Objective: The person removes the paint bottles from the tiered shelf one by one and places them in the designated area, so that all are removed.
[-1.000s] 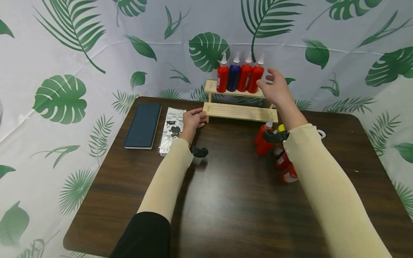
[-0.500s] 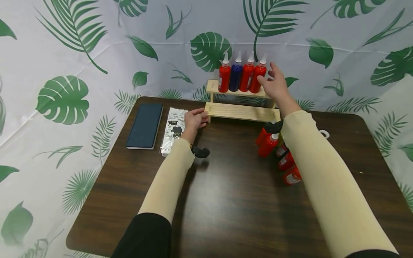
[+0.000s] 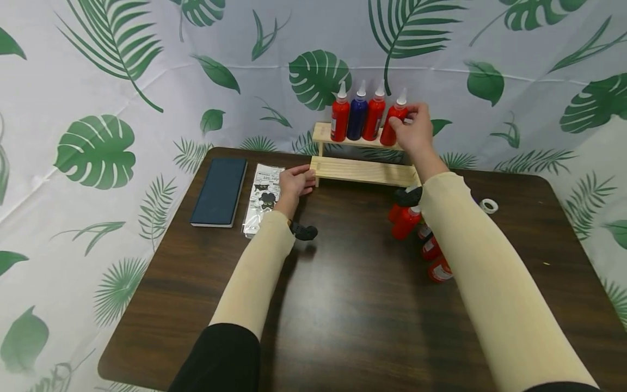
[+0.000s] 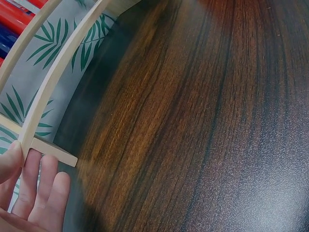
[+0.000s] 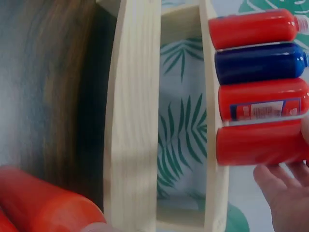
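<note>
Red end bottle [image 3: 389,134] — now pinched by the right hand [image 3: 416,130], whose fingers were spread a moment ago — seems under control, while the left hand [image 3: 294,182] grips the stand [image 3: 364,170].

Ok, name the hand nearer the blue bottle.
Right hand, gripping the red bottle two places right of the blue bottle; the left hand is farther, lower left, holding the lower shelf.

On the packet [image 3: 263,202], the letters "ler" are being shown with the word "set" beside them; its remaining print is being rendered too small to read. On the bottles [image 5: 263,90], labels [image 5: 260,110] are being blurred beyond reading.
</note>
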### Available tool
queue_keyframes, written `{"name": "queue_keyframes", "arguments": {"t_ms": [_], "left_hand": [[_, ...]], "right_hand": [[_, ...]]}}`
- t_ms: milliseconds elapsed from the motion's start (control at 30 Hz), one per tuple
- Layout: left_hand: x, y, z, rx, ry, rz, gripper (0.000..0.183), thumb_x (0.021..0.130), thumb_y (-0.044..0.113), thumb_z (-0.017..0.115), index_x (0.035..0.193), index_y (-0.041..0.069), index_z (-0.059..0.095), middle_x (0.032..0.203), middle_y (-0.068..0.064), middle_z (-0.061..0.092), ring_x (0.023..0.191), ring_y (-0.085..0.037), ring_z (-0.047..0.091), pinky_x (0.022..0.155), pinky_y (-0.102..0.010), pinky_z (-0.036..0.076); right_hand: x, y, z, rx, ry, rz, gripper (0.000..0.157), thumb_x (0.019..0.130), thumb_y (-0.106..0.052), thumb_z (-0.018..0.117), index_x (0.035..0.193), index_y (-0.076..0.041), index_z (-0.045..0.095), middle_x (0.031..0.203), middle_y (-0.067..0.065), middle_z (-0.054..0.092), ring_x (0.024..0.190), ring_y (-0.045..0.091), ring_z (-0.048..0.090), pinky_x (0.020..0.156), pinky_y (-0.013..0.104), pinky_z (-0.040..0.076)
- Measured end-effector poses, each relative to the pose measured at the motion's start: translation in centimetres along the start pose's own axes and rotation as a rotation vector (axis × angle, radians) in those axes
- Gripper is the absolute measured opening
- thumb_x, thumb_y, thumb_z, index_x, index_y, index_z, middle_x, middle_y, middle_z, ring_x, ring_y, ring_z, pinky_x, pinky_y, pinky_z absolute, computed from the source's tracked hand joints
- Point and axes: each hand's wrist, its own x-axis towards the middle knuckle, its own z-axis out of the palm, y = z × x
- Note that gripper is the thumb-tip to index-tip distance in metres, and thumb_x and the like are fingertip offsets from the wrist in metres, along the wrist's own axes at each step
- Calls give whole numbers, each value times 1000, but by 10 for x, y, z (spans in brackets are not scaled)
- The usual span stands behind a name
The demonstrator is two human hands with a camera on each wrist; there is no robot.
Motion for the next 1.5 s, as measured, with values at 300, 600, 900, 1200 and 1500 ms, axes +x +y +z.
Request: {"name": "queue_keyframes", "arguments": {"t_ms": [300,600,900,1200,1500], "left_hand": [[2,-1,-1,11,4,-8,25,85,19,74,110,15,73,91,-8,74,77,-18,72,62,-30,59],[4,-1,-5,-2,20,-20,25,85,18,74,109,14,73,90,-9,74,80,-21,72,67,-34,59],[4,-1,-5,-4,8,-28,25,85,18,74,110,14,73,92,-8,74,81,-21,72,71,-37,59],[7,-3,-2,-1,11,-26,22,84,18,75,106,14,74,88,-7,74,68,-14,71,62,-31,59],[5,-2,-1,-17,-16,-23,24,85,18,74,109,14,73,91,-8,73,75,-17,72,67,-32,59]], "right_hand": [[-26,-18,-16,334,44,80,44,95,-20,59,137,-17,45,137,9,49,120,21,49,103,37,44],[-95,-36,-50,443,-97,19,53,91,-23,67,139,-22,46,143,6,44,129,25,41,106,46,39],[-177,14,-69,229,-91,-61,51,91,-31,64,138,-21,46,140,6,48,119,22,55,98,30,47],[-223,82,-54,129,-19,14,53,93,-24,63,141,-13,43,140,10,48,128,27,48,100,28,43],[-226,126,-27,110,88,5,51,91,-4,63,138,0,43,136,18,51,123,29,52,103,38,42]]}}
